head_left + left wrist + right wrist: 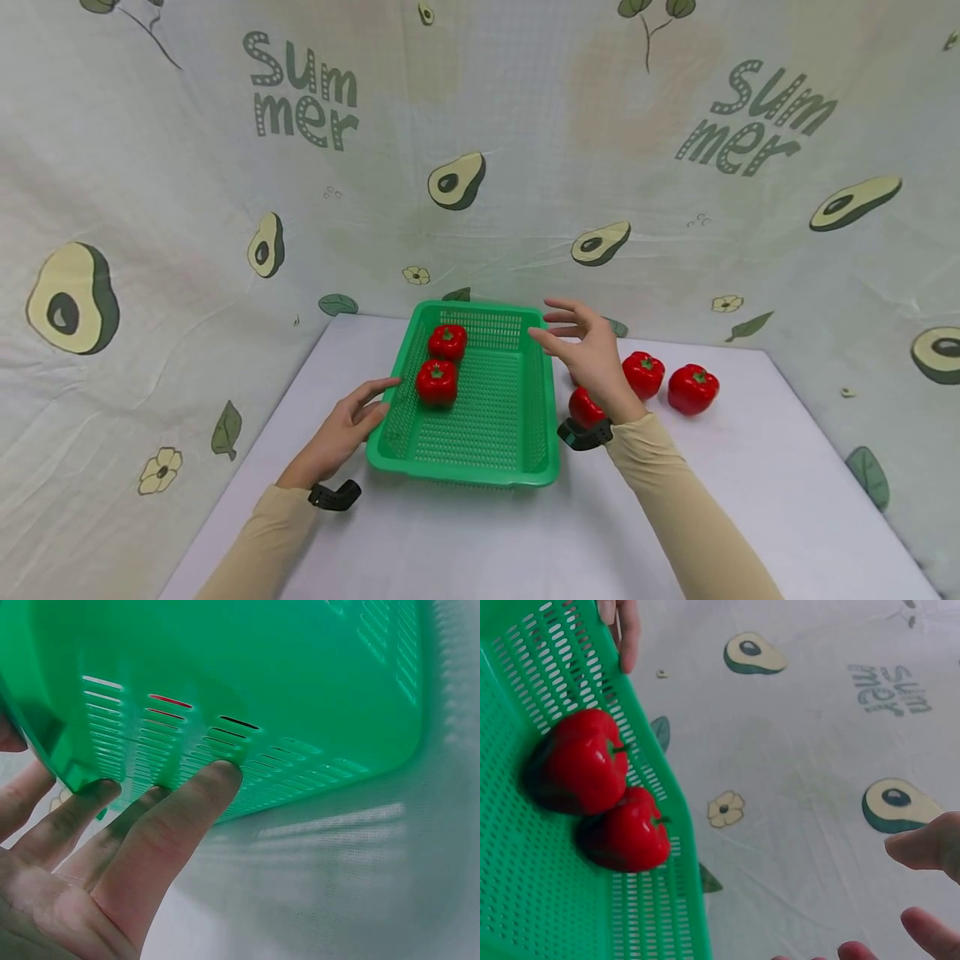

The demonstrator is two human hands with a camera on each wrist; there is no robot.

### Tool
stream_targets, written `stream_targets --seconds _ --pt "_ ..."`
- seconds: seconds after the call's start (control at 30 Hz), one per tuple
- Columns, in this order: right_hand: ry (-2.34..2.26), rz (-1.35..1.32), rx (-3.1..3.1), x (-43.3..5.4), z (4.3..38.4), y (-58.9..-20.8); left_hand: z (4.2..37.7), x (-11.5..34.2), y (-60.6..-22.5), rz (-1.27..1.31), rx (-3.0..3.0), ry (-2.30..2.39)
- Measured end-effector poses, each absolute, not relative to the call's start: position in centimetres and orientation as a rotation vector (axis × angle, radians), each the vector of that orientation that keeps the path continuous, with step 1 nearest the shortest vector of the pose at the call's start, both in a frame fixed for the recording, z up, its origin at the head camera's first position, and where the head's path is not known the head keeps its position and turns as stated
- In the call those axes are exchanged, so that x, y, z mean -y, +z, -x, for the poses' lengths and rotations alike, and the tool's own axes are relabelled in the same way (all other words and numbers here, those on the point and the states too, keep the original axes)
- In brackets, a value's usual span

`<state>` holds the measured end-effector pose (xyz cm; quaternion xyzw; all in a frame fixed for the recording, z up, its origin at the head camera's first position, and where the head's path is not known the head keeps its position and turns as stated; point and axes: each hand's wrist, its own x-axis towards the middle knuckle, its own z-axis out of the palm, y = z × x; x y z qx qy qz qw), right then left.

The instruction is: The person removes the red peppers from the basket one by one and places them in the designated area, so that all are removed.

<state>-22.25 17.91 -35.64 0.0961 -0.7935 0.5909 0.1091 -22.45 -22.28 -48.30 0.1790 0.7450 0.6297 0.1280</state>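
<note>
We get bright, even light in the head view, with soft shadow below the green basket at lower centre. The right-wrist view looks dimmer; we notice glare spots on the red peppers at left.

Avocado-print cloth behind white table

A whitish cloth hangs behind and on both sides of the pale tabletop, printed with halved avocados, cream flowers, green leaves, leafy sprigs up high and the word "summer" twice, each split over two lines
</note>
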Motion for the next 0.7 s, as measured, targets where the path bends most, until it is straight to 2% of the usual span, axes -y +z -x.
stream_targets --seconds 0.7 --pt "1.982 -0.376 2.468 -12.5 25.2 -36.0 22.5 22.1 -48.0 -0.529 -2.155 1.85"
